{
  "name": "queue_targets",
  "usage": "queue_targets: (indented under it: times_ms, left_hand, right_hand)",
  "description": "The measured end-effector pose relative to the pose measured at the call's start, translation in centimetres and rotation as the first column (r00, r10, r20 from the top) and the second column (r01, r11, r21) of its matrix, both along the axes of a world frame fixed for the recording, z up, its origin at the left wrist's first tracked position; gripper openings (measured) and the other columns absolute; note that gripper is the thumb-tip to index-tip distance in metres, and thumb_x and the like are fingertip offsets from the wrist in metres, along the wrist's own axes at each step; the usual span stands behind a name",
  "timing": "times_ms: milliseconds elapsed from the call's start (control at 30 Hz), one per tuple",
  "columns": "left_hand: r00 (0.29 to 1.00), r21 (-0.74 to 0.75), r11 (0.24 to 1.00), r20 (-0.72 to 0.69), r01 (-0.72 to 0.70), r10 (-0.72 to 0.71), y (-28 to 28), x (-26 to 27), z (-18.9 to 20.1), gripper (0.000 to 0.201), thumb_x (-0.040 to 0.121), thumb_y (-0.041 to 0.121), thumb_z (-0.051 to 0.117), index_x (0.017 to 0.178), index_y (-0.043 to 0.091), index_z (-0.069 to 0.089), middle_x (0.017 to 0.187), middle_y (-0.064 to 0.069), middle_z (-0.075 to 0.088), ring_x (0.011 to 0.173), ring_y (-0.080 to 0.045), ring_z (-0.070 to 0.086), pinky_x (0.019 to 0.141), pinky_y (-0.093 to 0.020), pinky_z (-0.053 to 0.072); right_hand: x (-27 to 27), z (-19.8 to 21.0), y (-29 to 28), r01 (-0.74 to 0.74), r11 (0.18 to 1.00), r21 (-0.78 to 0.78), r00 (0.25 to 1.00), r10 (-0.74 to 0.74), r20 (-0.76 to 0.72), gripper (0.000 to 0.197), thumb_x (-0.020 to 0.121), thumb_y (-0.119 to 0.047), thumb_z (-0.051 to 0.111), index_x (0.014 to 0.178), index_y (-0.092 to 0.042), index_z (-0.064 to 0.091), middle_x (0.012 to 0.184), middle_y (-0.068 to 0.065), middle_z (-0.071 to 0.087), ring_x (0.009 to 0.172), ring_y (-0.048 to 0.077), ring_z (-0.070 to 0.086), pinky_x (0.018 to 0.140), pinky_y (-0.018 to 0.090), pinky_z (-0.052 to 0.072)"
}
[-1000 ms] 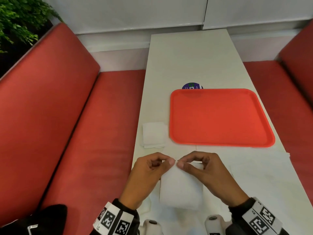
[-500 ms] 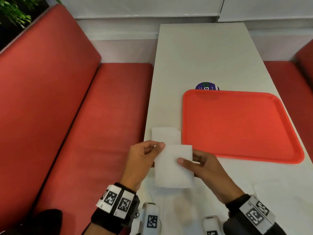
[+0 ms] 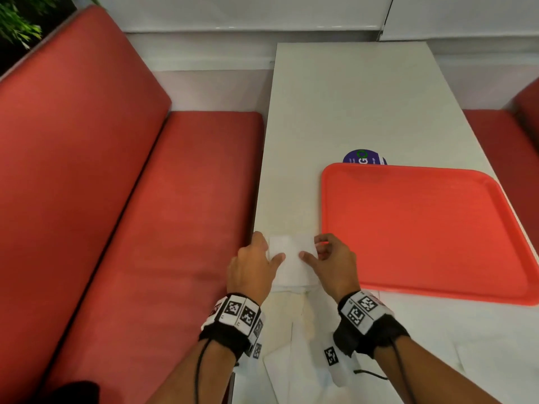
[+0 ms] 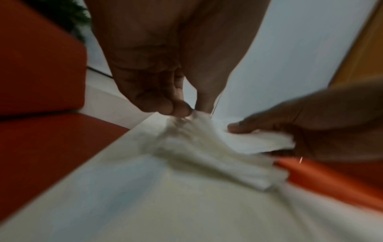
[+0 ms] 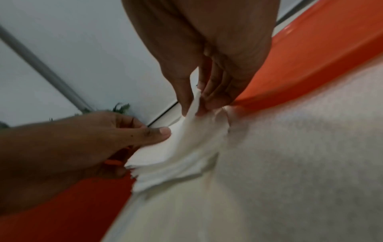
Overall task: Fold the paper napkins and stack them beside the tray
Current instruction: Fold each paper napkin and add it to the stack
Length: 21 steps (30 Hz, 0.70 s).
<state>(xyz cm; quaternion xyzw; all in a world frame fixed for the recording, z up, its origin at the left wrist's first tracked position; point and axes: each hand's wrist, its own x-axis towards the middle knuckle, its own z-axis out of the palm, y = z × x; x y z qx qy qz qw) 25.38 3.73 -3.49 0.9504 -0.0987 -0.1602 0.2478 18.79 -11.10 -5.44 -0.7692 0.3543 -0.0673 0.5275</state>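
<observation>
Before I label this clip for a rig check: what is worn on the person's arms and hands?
Both hands, left and right, are bare. Each wrist has a black strap, a white band of black square markers and a thin black cable.

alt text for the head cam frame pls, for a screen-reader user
Seen from above, a person's left hand and right hand pinch a folded white napkin by its side edges on a white table, just left of an empty red tray. Red bench seats flank the table.
</observation>
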Motion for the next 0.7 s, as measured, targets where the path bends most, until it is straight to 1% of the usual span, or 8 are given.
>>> queue_targets:
  times_ms: [100,167,233,333,400,500,567,700]
  left_hand:
    - [0.996,0.146,0.987,0.053,0.067,-0.075,0.1,-0.1,0.3,0.045,0.095,0.058,0.055,0.112,0.018,0.044,0.102,-0.007,0.071,0.093,-0.035,0.068,0.074,-0.039,0.049]
    - [0.995,0.154,0.986,0.073,0.062,-0.074,0.7,-0.5,1.3,0.035,0.098,0.055,0.05,0.106,0.02,0.045,0.094,-0.003,0.07,0.088,-0.033,0.068,0.071,-0.037,0.047]
    - [0.993,0.135,0.989,0.089,0.065,-0.078,1.6,-1.5,2.6,0.023,0.1,0.047,0.051,0.1,0.025,0.045,0.082,0.004,0.067,0.08,-0.028,0.067,0.066,-0.034,0.045]
    - [0.983,0.056,0.984,0.058,0.17,-0.173,2.8,-4.0,4.0,0.009,0.099,0.035,0.053,0.095,0.028,0.05,0.067,0.009,0.062,0.066,-0.018,0.063,0.06,-0.033,0.049]
    - [0.962,0.004,0.962,0.001,0.272,-0.272,3.1,-6.6,4.1,0.005,0.098,0.03,0.054,0.094,0.028,0.056,0.066,0.01,0.06,0.062,-0.011,0.059,0.061,-0.033,0.05]
    - [0.918,-0.003,0.921,-0.078,0.39,-0.389,2.8,-10.5,2.5,0.015,0.098,0.041,0.055,0.107,0.03,0.059,0.095,0.015,0.061,0.089,-0.002,0.058,0.078,-0.027,0.051]
    - [0.902,0.048,0.906,-0.125,0.421,-0.413,2.1,-12.4,0.8,0.033,0.097,0.051,0.054,0.122,0.029,0.055,0.115,0.013,0.056,0.111,-0.005,0.054,0.089,-0.027,0.049]
    - [0.914,0.195,0.893,-0.108,0.405,-0.391,0.1,-14.5,0.0,0.048,0.094,0.06,0.053,0.127,0.025,0.051,0.124,0.007,0.053,0.115,-0.015,0.05,0.092,-0.032,0.046]
  right_hand:
    - [0.5,-0.2,0.5,-0.049,0.99,-0.134,0.999,0.05,0.009,0.039,0.075,-0.019,0.086,0.1,-0.017,0.056,0.081,-0.003,0.056,0.07,0.017,0.052,0.064,0.025,0.047]
    - [0.5,0.4,0.6,-0.055,0.97,-0.238,0.998,0.053,-0.015,0.054,0.074,-0.025,0.086,0.111,-0.016,0.049,0.102,-0.003,0.049,0.08,0.016,0.048,0.068,0.032,0.047]
    - [-0.3,1.5,0.0,-0.013,0.961,-0.275,1.0,0.016,0.007,0.059,0.074,-0.03,0.086,0.114,-0.014,0.045,0.111,-0.004,0.043,0.085,0.014,0.045,0.07,0.031,0.042]
    - [-4.0,2.7,-2.4,0.049,0.964,-0.26,0.99,-0.013,0.139,0.047,0.075,-0.023,0.085,0.103,-0.016,0.048,0.098,-0.003,0.046,0.08,0.013,0.041,0.068,0.023,0.031]
    - [-8.1,3.6,-4.4,0.043,0.971,-0.234,0.988,-0.006,0.156,0.04,0.076,-0.016,0.084,0.096,-0.018,0.049,0.085,-0.005,0.046,0.069,0.014,0.041,0.063,0.021,0.032]
    - [-15.0,5.5,-6.6,-0.016,0.992,-0.125,0.998,0.023,0.057,0.034,0.08,-0.015,0.082,0.093,-0.026,0.052,0.081,0.001,0.049,0.059,0.018,0.042,0.055,0.018,0.036]
    - [-19.3,6.7,-7.7,-0.021,0.994,-0.105,1.0,0.02,-0.005,0.03,0.081,-0.018,0.08,0.092,-0.027,0.054,0.085,0.004,0.052,0.054,0.012,0.045,0.053,0.018,0.037]
    - [-25.9,8.3,-8.6,0.041,0.993,-0.115,0.998,-0.045,-0.034,0.029,0.081,-0.017,0.08,0.091,-0.032,0.056,0.087,-0.006,0.052,0.058,0.01,0.052,0.051,0.014,0.038]
